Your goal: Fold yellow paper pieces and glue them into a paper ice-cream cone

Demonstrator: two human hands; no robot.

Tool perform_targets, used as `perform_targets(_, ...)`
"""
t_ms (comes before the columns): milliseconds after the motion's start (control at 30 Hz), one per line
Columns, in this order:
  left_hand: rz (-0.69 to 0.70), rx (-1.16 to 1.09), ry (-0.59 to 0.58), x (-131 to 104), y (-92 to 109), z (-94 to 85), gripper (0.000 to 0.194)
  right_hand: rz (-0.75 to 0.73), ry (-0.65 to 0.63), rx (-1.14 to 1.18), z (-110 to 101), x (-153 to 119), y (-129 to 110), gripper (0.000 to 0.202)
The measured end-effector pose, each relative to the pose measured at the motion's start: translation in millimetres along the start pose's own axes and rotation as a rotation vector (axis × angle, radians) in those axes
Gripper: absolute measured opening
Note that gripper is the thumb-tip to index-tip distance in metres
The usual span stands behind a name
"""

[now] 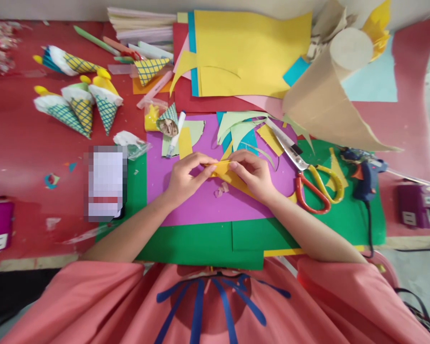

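Both the left hand [184, 179] and the right hand [252, 174] pinch a yellow paper piece [225, 171], fingers closed on it. It sits over the purple sheet [200, 200], with scissors [308, 177] near the sheet's right edge.

Yellow paper piece [225, 171], purple sheet [200, 200], green sheet [208, 241], red/yellow scissors [315, 184].

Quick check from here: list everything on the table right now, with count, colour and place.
yellow paper piece: 1, yellow, pinched between both hands
purple sheet: 1, under the hands
green sheets: green, below the purple
scissors: 1, red and yellow handles, right of hands
glue gun: 1, blue, far right
paper cones: several, checked, upper left
brown cone: 1, upper right
yellow sheet: 1, top centre
left hand: holding
right hand: holding
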State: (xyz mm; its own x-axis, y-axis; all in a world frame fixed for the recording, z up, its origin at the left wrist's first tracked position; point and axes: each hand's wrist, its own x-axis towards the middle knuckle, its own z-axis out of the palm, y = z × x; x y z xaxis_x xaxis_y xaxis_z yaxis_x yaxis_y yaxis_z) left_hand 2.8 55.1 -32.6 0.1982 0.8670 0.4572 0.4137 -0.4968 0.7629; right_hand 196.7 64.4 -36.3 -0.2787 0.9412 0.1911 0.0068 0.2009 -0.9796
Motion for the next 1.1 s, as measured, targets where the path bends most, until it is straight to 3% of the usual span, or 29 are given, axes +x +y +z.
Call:
perform_targets(133,-0.023,-0.005,0.0,-0.1,-0.1,0.2,0.006,0.067,0.054,0.084,2.0,-2.7,4.1,0.015)
perform_targets(300,-0.1,-0.035,-0.017,-0.7,0.7,-1.3,0.006,0.031,0.043,0.021,1.7,-2.9,2.7,0.01)
perform_targets(600,-0.204,-0.101,-0.026,-1.3,2.9,-0.9,0.006,0.111,0.059,-0.035,0.6,-3.3,-1.3,0.014)
perform_targets(800,-0.335,-0.169,-0.103,-3.2,2.9,-0.5,0.021,0.062,0.057,-0.013,1.0,-3.8,-0.9,0.011)
perform_targets(1100,-0.24,-0.045,-0.101,-5.0,-1.0,-1.0,0.02,0.089,0.039,-0.033,2.1,-3.7,0.6,0.014)
